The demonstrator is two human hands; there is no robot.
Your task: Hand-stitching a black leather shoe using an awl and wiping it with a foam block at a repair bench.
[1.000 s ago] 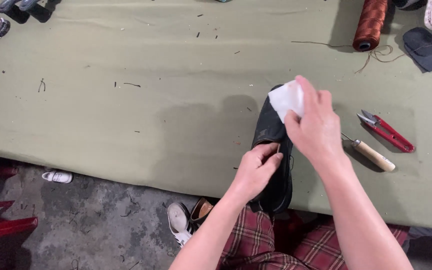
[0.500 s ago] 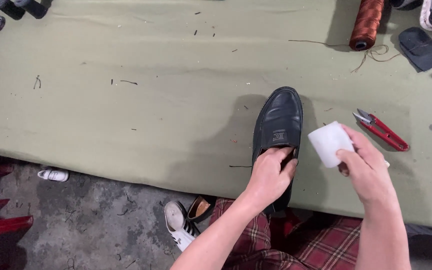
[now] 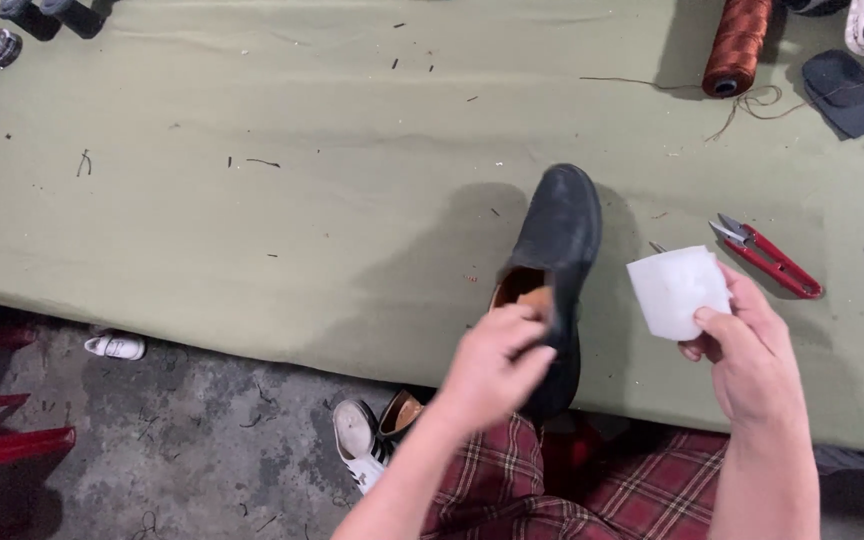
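A black leather shoe (image 3: 559, 235) lies tipped on its side on the olive cloth table (image 3: 282, 200), its sole turned up and its tan lining showing at the opening. My left hand (image 3: 492, 365) grips the shoe at the opening, near the table's front edge. My right hand (image 3: 747, 355) holds a small white cup-like container (image 3: 677, 290) just to the right of the shoe, a little above the cloth.
Red thread snips (image 3: 767, 255) lie right of the container. At the back right stand a rust-brown thread spool (image 3: 734, 45) and a dark cloth piece (image 3: 847, 90). Below the table edge are sneakers (image 3: 357, 440) on concrete floor and my plaid trousers (image 3: 592, 490).
My right hand carried the white container from the shoe's toe to its right side. My left hand rolled the shoe from upright onto its side.
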